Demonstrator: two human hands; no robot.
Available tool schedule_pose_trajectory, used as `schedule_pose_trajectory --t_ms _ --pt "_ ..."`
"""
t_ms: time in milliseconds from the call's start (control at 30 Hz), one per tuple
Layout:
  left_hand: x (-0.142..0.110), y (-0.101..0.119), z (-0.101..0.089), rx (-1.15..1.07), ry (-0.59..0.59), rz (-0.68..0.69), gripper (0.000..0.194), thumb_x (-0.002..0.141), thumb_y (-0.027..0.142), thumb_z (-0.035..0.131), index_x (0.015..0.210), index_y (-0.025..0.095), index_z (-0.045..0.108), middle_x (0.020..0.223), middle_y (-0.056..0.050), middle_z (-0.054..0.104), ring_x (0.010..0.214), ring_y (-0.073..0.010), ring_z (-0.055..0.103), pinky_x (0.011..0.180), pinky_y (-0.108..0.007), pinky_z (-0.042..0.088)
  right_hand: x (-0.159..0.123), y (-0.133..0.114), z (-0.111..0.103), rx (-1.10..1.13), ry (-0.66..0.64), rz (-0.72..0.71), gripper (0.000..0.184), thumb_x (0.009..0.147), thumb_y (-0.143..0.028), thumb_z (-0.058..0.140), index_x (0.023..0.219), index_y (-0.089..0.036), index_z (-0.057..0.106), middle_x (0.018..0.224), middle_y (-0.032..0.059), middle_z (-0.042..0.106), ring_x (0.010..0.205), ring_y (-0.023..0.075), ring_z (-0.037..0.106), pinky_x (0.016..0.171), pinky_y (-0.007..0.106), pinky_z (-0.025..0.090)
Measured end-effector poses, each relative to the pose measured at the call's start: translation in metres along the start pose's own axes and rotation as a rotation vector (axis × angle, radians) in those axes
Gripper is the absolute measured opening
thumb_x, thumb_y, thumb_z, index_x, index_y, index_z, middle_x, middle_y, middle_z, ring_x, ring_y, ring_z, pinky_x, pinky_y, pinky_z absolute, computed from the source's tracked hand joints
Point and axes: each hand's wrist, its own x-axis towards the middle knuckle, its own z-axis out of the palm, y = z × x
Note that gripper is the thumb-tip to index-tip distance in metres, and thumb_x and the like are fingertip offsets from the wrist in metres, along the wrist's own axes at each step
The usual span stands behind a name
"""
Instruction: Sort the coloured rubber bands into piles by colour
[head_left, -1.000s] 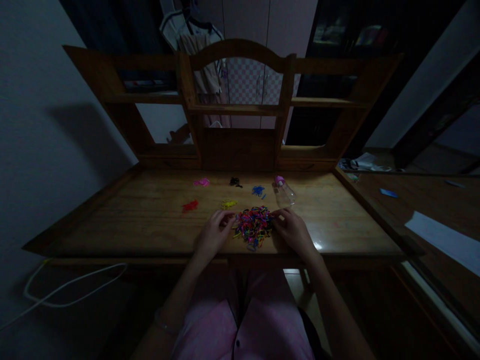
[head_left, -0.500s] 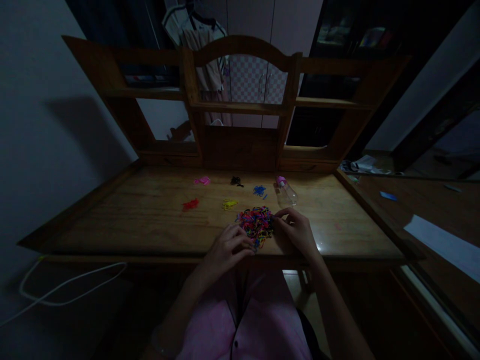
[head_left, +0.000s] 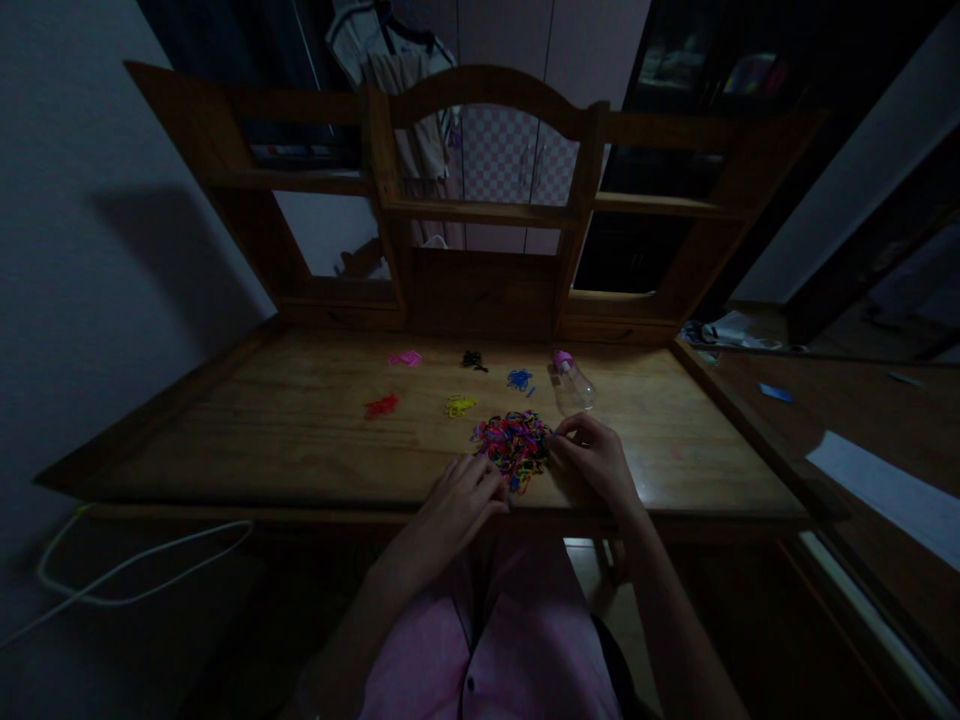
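Note:
A heap of small rubber bands [head_left: 517,436] in mixed colours lies near the desk's front edge. My left hand [head_left: 465,495] rests at its lower left side, palm down, with loosely bent fingers touching the edge of the heap and nothing visibly held. At the right side, my right hand [head_left: 598,458] pinches thumb and forefinger together, with a small bluish band at the tips. Beyond the heap are small sorted piles: yellow bands [head_left: 460,405], red bands [head_left: 382,405], pink bands [head_left: 405,358], black bands [head_left: 472,361] and blue bands [head_left: 519,379].
A clear bottle with a pink top [head_left: 574,382] lies on the wooden desk [head_left: 300,430], behind my right hand. Shelves [head_left: 480,212] rise along the desk's back. A white cable [head_left: 150,575] hangs at the left; white paper [head_left: 885,490] lies on a surface at the right.
My right hand has shifted slightly to the right, away from the heap's edge, still pinching. The fingers of my left hand have drawn closer together and curled beside the heap.

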Motion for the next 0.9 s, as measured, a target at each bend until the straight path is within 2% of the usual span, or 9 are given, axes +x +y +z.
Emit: schedule_pose_trajectory --t_ms 233,400,567,733,833,900 --pt "-0.002 -0.001 0.009 0.017 0.058 0.035 0.012 0.096 0.027 0.045 0.093 0.019 0.054 0.099 -0.006 0.055 0.094 -0.0217 0.049 0.084 -0.036 0.041 -0.002 -0.002 -0.001 -0.040 -0.026 -0.004 0.022 0.074 -0.040 0.069 0.078 -0.018 0.069 0.068 0.0017 0.067 0.058 0.0142 0.056 0.052 0.024 0.041" --pt "0.000 -0.008 0.017 -0.126 0.219 -0.005 0.013 0.097 0.021 0.041 0.090 0.020 0.052 0.092 -0.004 0.057 0.090 -0.0205 0.052 0.080 -0.035 0.042 -0.002 -0.001 -0.002 -0.037 -0.035 -0.009 0.026 0.078 -0.042 0.065 0.084 -0.018 0.072 0.077 0.0048 0.072 0.064 0.0165 0.061 0.058 0.026 0.046" --pt "0.001 -0.003 0.017 -0.261 0.346 -0.109 0.006 0.094 0.023 0.049 0.094 0.021 0.056 0.093 -0.002 0.060 0.090 -0.0183 0.055 0.082 -0.031 0.044 -0.001 0.000 -0.002 -0.022 -0.047 -0.012 0.022 0.080 -0.038 0.063 0.087 -0.018 0.073 0.079 0.0046 0.072 0.065 0.0160 0.061 0.059 0.026 0.046" --pt "-0.001 0.004 0.023 -0.346 0.353 -0.206 0.008 0.091 0.022 0.054 0.098 0.023 0.057 0.093 -0.001 0.062 0.084 -0.0162 0.059 0.078 -0.029 0.046 -0.001 0.001 -0.001 -0.018 -0.043 -0.009 0.021 0.077 -0.035 0.065 0.087 -0.018 0.071 0.070 0.0021 0.068 0.056 0.0134 0.056 0.051 0.023 0.042" --pt "0.000 0.007 0.029 -0.366 0.355 -0.196 0.009 0.091 0.020 0.054 0.098 0.023 0.058 0.096 -0.001 0.064 0.089 -0.0164 0.061 0.082 -0.029 0.047 -0.002 0.002 0.000 0.006 -0.034 0.014 0.024 0.076 -0.039 0.066 0.087 -0.018 0.070 0.066 0.0016 0.066 0.052 0.0129 0.054 0.047 0.022 0.039" --pt "0.002 0.009 0.033 -0.364 0.372 -0.177 0.012 0.092 0.018 0.052 0.100 0.024 0.059 0.100 -0.001 0.065 0.095 -0.0169 0.061 0.085 -0.030 0.047 -0.002 0.002 0.000 0.021 -0.036 0.015 0.026 0.076 -0.041 0.066 0.088 -0.018 0.069 0.070 0.0028 0.068 0.054 0.0135 0.056 0.048 0.022 0.041"
